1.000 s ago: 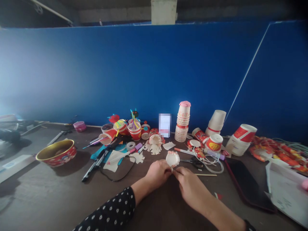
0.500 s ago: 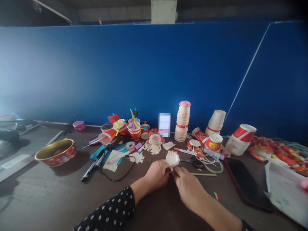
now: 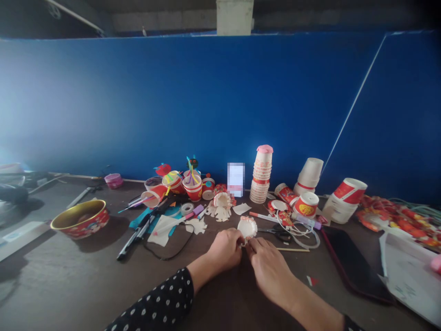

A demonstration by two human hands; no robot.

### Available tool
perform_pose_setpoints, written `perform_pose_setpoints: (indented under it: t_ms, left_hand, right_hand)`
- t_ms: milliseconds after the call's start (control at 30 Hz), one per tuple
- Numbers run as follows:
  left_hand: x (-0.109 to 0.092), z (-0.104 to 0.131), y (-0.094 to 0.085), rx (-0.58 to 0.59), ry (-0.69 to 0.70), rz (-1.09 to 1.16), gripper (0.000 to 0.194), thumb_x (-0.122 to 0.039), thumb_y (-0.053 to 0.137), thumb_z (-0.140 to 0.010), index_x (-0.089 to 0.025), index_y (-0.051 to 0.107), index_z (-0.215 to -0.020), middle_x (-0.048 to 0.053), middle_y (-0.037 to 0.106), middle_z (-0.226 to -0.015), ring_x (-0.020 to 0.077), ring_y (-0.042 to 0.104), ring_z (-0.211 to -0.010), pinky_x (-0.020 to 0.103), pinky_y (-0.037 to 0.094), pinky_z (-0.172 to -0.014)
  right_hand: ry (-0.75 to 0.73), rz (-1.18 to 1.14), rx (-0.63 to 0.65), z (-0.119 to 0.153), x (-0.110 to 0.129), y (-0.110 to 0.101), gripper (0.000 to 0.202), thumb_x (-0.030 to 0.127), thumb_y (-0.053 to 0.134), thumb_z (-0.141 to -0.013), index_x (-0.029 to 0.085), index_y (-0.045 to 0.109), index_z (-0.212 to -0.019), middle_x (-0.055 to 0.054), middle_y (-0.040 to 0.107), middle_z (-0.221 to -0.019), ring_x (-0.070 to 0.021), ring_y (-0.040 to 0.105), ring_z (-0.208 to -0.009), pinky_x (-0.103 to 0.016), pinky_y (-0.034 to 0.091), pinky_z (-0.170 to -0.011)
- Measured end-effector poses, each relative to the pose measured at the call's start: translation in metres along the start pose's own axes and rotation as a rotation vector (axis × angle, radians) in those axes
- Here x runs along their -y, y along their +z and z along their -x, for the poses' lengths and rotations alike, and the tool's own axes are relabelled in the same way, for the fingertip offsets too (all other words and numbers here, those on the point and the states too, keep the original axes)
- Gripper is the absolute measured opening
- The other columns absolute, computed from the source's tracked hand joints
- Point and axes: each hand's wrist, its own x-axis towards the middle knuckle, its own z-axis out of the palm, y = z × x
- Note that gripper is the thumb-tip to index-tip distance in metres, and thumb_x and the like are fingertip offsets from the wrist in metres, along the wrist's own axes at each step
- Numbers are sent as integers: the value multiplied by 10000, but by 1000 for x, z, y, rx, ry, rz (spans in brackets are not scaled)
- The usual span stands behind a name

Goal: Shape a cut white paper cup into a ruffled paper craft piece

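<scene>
A cut paper cup (image 3: 246, 226) with a white round base and a curled, fringed red-and-white edge lies just beyond my fingertips. My left hand (image 3: 225, 248) is closed on its near edge from the left. From the right, my right hand (image 3: 267, 262) pinches the same near edge, its fingers bent and close to the left ones. The small part of the rim between the hands is mostly hidden by fingers. Scissors (image 3: 280, 233) lie behind my right hand, and a thin wooden stick (image 3: 292, 249) lies to its right.
A tall stack of paper cups (image 3: 261, 177) stands behind the hands. More cups (image 3: 306, 204) and a dark tablet (image 3: 354, 266) are to the right. Leftward are a red-gold bowl (image 3: 81, 223), pens (image 3: 138, 236), tape (image 3: 187, 209) and paper scraps (image 3: 196, 225). A blue wall (image 3: 172, 101) rises behind.
Almost nothing differs. The fingers of both hands have shifted very slightly at the cup's near edge, and the cup remains in place.
</scene>
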Motion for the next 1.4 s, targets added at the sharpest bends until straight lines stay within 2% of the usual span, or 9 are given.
perform_pose_setpoints:
  t_ms: [233, 500, 767, 967, 1133, 1400]
  left_hand:
    - [0, 0, -1, 24, 2, 27, 94, -138, 551, -716, -143, 644, -727, 46, 619, -730, 167, 563, -670, 230, 401, -608]
    - [-4, -2, -7, 78, -58, 64, 166, -119, 547, -749, -161, 694, -813, 43, 644, -797, 179, 591, -763, 240, 431, -702]
    - [-3, -2, -3, 67, -58, 14, 181, -154, 512, -803, -172, 690, -771, 37, 635, -781, 169, 585, -752, 231, 427, -688]
    - [-4, -3, -5, 73, -67, 15, 189, -160, 506, -818, -182, 687, -769, 29, 628, -788, 162, 580, -750, 221, 414, -677]
    - [-5, -3, -5, 78, -57, 0, 197, -161, 497, -829, -165, 678, -753, 37, 625, -775, 163, 583, -742, 224, 414, -674]
    - [0, -2, 1, -13, -38, 16, 149, -126, 499, -785, -150, 647, -789, 51, 641, -804, 180, 591, -777, 245, 421, -699]
  right_hand:
    - [-1, -62, 18, 0, -4, -5, 365, 33, 360, -831, 145, 610, -1073, -95, 595, -1066, -213, 502, -974, -304, 363, -832]
    - [5, -46, 30, -2, -4, -7, 354, 67, 336, -860, 138, 635, -1037, -115, 581, -1042, -242, 481, -956, -338, 379, -808]
    - [-13, -134, -50, 2, -8, -1, 397, 21, 369, -817, 137, 601, -1117, -99, 608, -1032, -194, 520, -949, -298, 380, -861]
    - [-15, -34, -24, 2, -2, -3, 358, 31, 399, -817, 123, 621, -1081, -106, 633, -987, -210, 548, -896, -323, 402, -812]
    - [-17, 19, -14, 1, 0, 0, 321, 45, 413, -830, 125, 641, -1041, -103, 629, -1032, -224, 543, -913, -333, 403, -801]
    - [-23, 0, -45, -1, -5, 2, 331, 48, 398, -842, 137, 631, -1059, -97, 621, -1072, -207, 542, -931, -313, 391, -810]
